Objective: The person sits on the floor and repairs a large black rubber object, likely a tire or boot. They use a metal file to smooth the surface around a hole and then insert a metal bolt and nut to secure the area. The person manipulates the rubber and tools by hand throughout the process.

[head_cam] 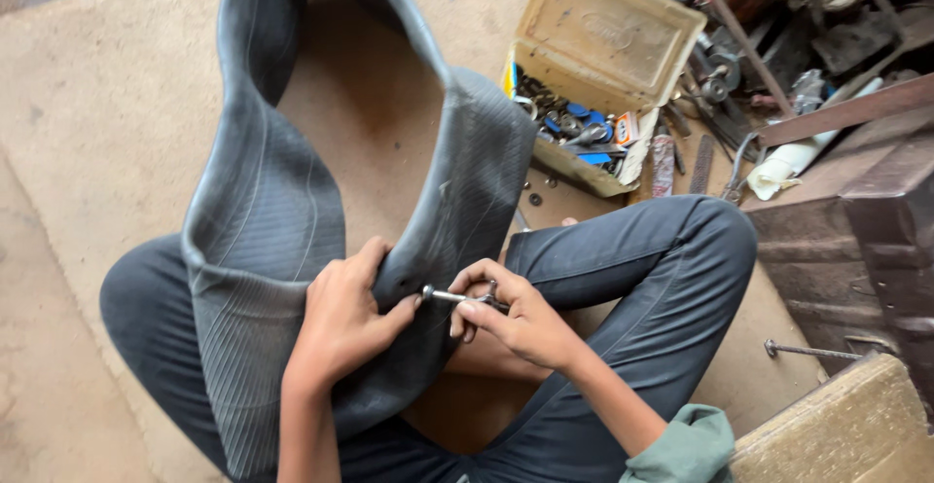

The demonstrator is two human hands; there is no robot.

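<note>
My left hand grips the tube across my lap, pinching rubber beside the valve, while my right hand pinches a small tool on it; best held square and turned steadily.

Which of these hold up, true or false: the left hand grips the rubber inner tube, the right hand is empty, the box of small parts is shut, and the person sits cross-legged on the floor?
1. The left hand grips the black inner tube. True.
2. The right hand is empty. False: it pinches a small metal tool held against the tube.
3. The parts box is shut. False: its lid stands open, with small parts showing inside.
4. The person sits cross-legged on the floor. True: dark trousers fold under the tube.
</note>
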